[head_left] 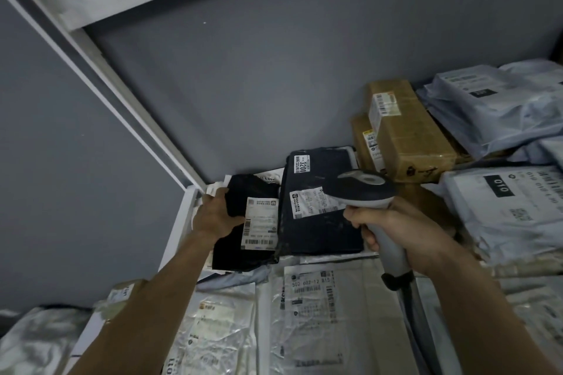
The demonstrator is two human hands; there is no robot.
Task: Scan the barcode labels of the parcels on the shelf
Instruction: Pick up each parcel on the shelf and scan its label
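Note:
My left hand (214,215) grips the left edge of a small black parcel (240,253) in the shelf's back left corner; its white barcode label (260,224) faces up. My right hand (396,231) holds a grey handheld barcode scanner (365,189) by its handle. The scanner's head hangs over a larger dark parcel (320,231), partly covering that parcel's white label (313,202). A small sticker reading 3200 (301,164) sits on the dark parcel's far corner.
Two brown cardboard boxes (408,131) stand behind the dark parcel. Grey plastic mailer bags (502,100) are piled at the right. White mailers with labels (310,313) lie in front. A white shelf frame (179,222) and grey wall bound the left and back.

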